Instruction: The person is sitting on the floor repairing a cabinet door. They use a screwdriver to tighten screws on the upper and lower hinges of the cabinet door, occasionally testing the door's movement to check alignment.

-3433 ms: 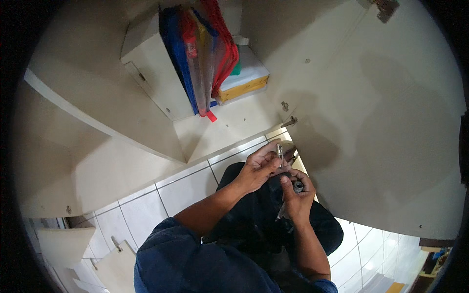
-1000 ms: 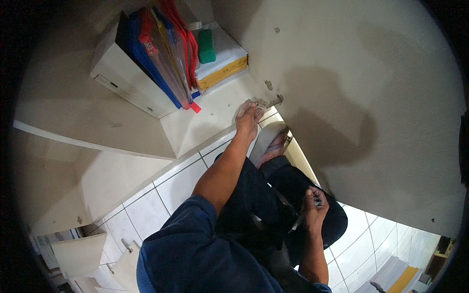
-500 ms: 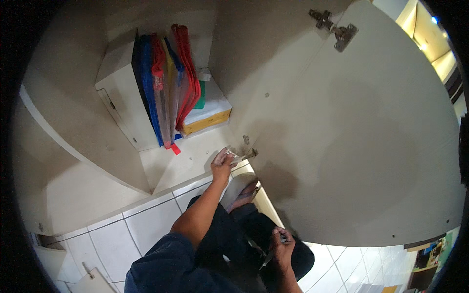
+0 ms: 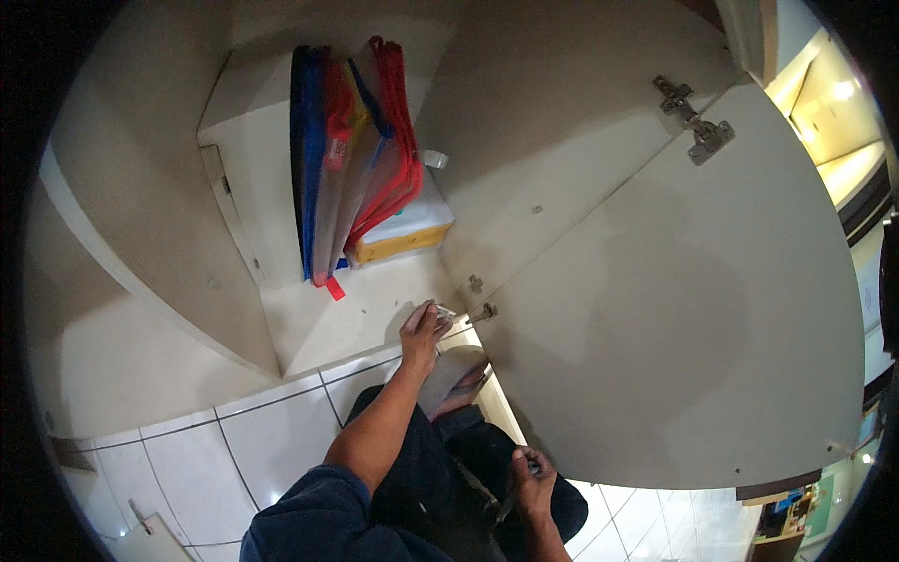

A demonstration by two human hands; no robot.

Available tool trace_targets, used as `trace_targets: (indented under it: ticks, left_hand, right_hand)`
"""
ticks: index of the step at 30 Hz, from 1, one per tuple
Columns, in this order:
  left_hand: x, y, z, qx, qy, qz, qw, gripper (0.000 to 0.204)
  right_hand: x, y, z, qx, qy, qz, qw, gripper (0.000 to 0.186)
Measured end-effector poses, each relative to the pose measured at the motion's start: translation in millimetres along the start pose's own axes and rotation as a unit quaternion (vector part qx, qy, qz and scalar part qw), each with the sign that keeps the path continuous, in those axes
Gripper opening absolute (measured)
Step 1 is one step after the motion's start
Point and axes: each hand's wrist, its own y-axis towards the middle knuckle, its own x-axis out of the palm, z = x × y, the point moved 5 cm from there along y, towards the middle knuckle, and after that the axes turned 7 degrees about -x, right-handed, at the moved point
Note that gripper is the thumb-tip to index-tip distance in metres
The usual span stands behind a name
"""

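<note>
My left hand (image 4: 423,332) reaches to the cabinet's front lower corner. Its fingers are closed on a small clear, shiny piece (image 4: 447,314), partly hidden, whose exact kind I cannot make out. Just right of those fingers is a metal hinge (image 4: 483,313) on the opened cabinet door (image 4: 674,309). Lower down, my right hand (image 4: 535,482) is over my dark-clothed knee, its fingers wrapped round a slim tool with a thin metal shaft (image 4: 507,507) pointing down. Most of that tool's handle is hidden in the palm.
Inside the cabinet, zip folders (image 4: 398,140) with red and blue edges stand between a white box (image 4: 248,197) and a yellow-and-white stack (image 4: 403,244). An upper hinge (image 4: 693,122) joins door and side panel. My bare foot (image 4: 464,384) rests by the cabinet's edge, on white floor tiles (image 4: 281,450).
The view has shifted, bringing more of the upper hinge and side panel in. My left hand has drawn in slightly, and its clear piece shows less. Both hands keep their hold.
</note>
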Motion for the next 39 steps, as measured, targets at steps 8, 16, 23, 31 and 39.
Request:
trace_targets:
  ticks: [8,16,23,31,39]
  left_hand:
    - [80,-23,67,0.138,0.214,-0.107,0.961,0.032]
    - [349,-56,202,0.164,0.142,-0.391,0.895,0.042]
    - [447,-42,245,0.293,0.209,-0.444,0.82,0.033]
    - [434,-35,233,0.154,0.104,-0.5,0.846,0.027]
    - [437,-29,243,0.125,0.145,-0.506,0.841,0.027]
  right_hand:
    - [7,12,-15,-0.039,-0.003,-0.006,0.999,0.028]
    - [8,-6,-64,-0.013,0.056,0.001,0.998,0.025]
    - [-32,-5,-18,-0.039,0.05,0.058,0.996,0.029]
    - [-52,-18,-25,-0.022,0.073,0.086,0.993,0.028]
    - [-47,-16,-21,-0.04,0.087,0.086,0.992,0.026]
